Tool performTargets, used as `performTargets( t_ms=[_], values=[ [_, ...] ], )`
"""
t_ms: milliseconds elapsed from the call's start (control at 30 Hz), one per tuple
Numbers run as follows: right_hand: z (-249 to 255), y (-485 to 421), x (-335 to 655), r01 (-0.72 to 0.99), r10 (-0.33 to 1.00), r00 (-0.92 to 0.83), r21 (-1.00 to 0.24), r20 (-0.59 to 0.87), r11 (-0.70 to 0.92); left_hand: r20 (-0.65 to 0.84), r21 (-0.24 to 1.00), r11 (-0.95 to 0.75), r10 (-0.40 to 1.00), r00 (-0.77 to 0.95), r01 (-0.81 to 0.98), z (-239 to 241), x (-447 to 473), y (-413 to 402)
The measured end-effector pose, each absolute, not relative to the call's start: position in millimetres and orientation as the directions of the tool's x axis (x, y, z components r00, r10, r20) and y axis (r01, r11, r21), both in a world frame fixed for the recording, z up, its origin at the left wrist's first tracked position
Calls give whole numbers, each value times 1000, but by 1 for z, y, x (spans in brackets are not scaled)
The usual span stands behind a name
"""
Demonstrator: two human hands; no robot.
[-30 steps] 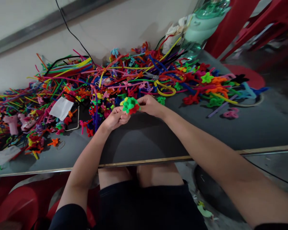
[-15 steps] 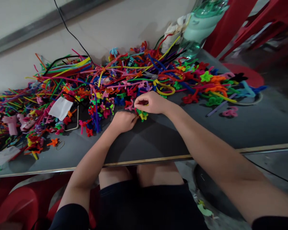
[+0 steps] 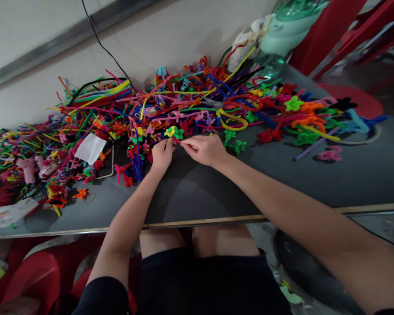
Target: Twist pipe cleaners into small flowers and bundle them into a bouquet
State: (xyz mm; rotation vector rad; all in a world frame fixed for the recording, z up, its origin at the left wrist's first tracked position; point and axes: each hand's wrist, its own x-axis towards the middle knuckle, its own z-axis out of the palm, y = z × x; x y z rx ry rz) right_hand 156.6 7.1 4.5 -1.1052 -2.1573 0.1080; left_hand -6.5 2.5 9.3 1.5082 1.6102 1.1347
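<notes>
My left hand (image 3: 162, 154) and my right hand (image 3: 203, 148) meet near the middle of the grey table (image 3: 216, 192), at the front edge of a big heap of coloured pipe cleaners (image 3: 170, 105). Both hands pinch a small cluster of green, yellow and red pipe-cleaner flowers (image 3: 174, 132), the left from below, the right from the side on a thin red stem. The fingers of both hands are closed in a pinch.
A white paper scrap (image 3: 90, 148) lies left of my hands beside a phone-like frame (image 3: 107, 173). A pale green appliance (image 3: 282, 30) stands at the back right, near red chairs (image 3: 341, 26). A black cable (image 3: 101, 43) runs down the wall. My knees (image 3: 197, 240) sit under the table edge.
The flower cluster was held up in both hands, then lowered to the table under my right hand; now both hands have shifted slightly back toward the heap and pinch the cluster again.
</notes>
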Motion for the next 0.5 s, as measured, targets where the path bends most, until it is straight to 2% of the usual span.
performTargets(
  t_ms=[67, 133, 200, 300, 367, 500],
  values=[
    [4, 7, 155, 649, 764, -348, -448, 544, 615, -19, 990, 40, 988, -154, 136, 9, -2, 1],
    [4, 7, 154, 598, 788, -318, -533, 528, 599, -119, 989, 106, 985, -129, -101, 12, 2, -3],
    [4, 7, 154, 529, 815, -293, -625, 500, 574, -177, 954, 155, 982, -67, -256, 17, 3, -8],
    [1, 12, 157, 401, 861, -268, -763, 432, 507, -207, 896, 217, 976, 68, -388, 25, 1, -15],
    [-2, 17, 159, 300, 872, -318, -833, 372, 465, -199, 862, 245, 969, 149, -443, 28, 1, -19],
    [-8, 27, 163, 171, 831, -443, -878, 336, 446, -186, 819, 307, 941, 281, -485, 26, 1, -23]
  ],
)
